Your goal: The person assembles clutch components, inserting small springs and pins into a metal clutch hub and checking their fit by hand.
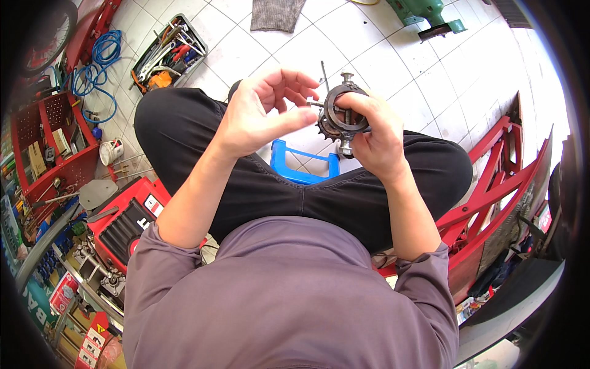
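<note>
My right hand point(373, 126) grips a dark metal ring assembly point(333, 109) with a toothed sprocket and metal fittings point(346, 148) at its top and bottom. My left hand point(267, 111) is open, fingers loosely curled and thumb apart, its fingertips beside a short threaded piece point(315, 103) sticking out of the assembly's left side; whether they touch it I cannot tell. A thin dark rod point(323, 72) rises behind the assembly. Below, between my black-trousered legs, sits a blue plastic frame-like object point(304, 177).
Around me on the white tiles are a tool tray point(172, 52), coiled blue hose point(106, 55), grey mat point(276, 13), green machine point(421, 13), red cart point(52, 163) and red tool case point(110, 243) at left, and red metal frames point(491, 203) at right.
</note>
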A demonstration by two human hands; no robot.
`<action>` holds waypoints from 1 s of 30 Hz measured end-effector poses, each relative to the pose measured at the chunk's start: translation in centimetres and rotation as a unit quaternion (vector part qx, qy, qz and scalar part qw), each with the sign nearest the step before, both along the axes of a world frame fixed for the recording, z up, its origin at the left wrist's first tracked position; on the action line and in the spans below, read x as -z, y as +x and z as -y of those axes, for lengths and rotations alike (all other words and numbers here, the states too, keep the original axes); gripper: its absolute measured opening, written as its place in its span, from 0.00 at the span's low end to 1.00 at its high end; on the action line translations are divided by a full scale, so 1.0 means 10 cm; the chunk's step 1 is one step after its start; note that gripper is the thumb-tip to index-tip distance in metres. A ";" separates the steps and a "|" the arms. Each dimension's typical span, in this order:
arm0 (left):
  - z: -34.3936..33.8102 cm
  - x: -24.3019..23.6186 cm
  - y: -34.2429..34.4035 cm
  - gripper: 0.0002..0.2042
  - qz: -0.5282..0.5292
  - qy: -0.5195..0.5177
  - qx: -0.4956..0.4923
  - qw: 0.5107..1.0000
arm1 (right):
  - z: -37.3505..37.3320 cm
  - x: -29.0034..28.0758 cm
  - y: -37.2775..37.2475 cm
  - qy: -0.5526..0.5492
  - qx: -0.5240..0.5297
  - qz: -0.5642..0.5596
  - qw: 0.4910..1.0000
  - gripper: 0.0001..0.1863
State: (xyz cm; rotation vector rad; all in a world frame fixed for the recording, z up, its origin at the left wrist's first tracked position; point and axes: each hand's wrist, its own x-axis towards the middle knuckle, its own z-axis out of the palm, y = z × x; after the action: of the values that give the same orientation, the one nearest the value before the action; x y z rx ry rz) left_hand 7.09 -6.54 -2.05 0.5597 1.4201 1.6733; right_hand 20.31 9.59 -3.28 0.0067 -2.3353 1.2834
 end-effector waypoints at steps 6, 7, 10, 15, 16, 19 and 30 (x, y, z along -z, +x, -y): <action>0.04 0.02 -0.04 0.10 -0.027 -0.065 0.028 0.997 | -0.01 -0.02 0.00 -0.013 0.002 -0.002 1.000 0.28; 0.03 0.00 -0.03 0.11 -0.031 -0.062 0.013 0.998 | -0.01 -0.02 0.00 -0.017 0.004 -0.002 1.000 0.27; 0.02 -0.02 -0.04 0.12 -0.027 -0.084 0.009 0.996 | -0.01 0.00 0.00 0.006 0.001 0.003 1.000 0.27; 0.03 -0.02 -0.05 0.09 0.019 -0.089 0.059 0.994 | 0.00 0.00 -0.01 0.004 -0.004 0.005 1.000 0.27; 0.03 0.00 -0.04 0.09 0.022 -0.067 0.047 0.996 | 0.00 -0.02 -0.01 -0.009 -0.005 0.006 1.000 0.27; 0.06 -0.01 -0.06 0.09 -0.050 -0.081 0.067 0.993 | 0.01 -0.01 0.00 -0.022 -0.001 0.010 1.000 0.27; 0.07 0.07 -0.06 0.13 -0.026 -0.083 0.053 0.995 | 0.00 -0.01 -0.01 0.000 -0.002 -0.002 1.000 0.26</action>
State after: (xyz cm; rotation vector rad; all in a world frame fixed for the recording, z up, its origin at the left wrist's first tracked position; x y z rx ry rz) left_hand 6.52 -7.26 -2.75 0.5767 1.5241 1.4515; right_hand 20.24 9.59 -3.22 0.0143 -2.3328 1.2854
